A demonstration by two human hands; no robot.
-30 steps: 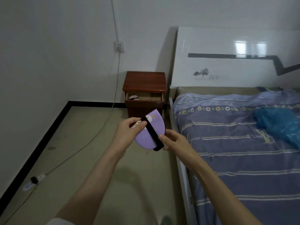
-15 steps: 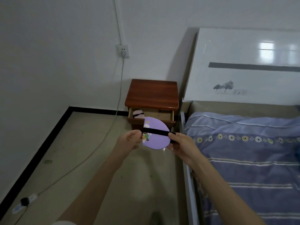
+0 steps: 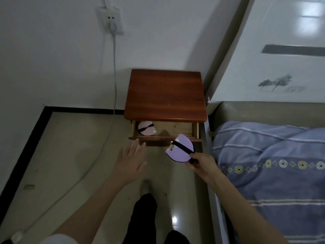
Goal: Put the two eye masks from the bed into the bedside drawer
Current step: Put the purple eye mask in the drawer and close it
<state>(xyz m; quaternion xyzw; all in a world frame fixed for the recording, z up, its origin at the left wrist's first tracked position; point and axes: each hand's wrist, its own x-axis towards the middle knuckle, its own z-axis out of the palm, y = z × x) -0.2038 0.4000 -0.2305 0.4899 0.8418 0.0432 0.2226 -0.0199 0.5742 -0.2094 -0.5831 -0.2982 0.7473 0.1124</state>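
My right hand (image 3: 201,164) pinches a folded purple eye mask (image 3: 179,150) with a black strap, held just in front of the open drawer's right end. The drawer (image 3: 175,128) of the red-brown bedside table (image 3: 165,95) is pulled out. A pink eye mask (image 3: 147,128) with a black strap lies inside it at the left. My left hand (image 3: 131,160) is open, fingers spread, and its fingertips are close to the drawer's front edge at the left.
The bed with a blue striped quilt (image 3: 274,164) fills the right side, its white headboard (image 3: 274,50) behind. A wall socket (image 3: 110,20) feeds a white cable (image 3: 114,71) that runs down across the floor on the left. My legs stand below.
I have come much closer to the bedside table. My left hand has let go of the purple mask and opened toward the drawer front. My right hand alone holds the mask.
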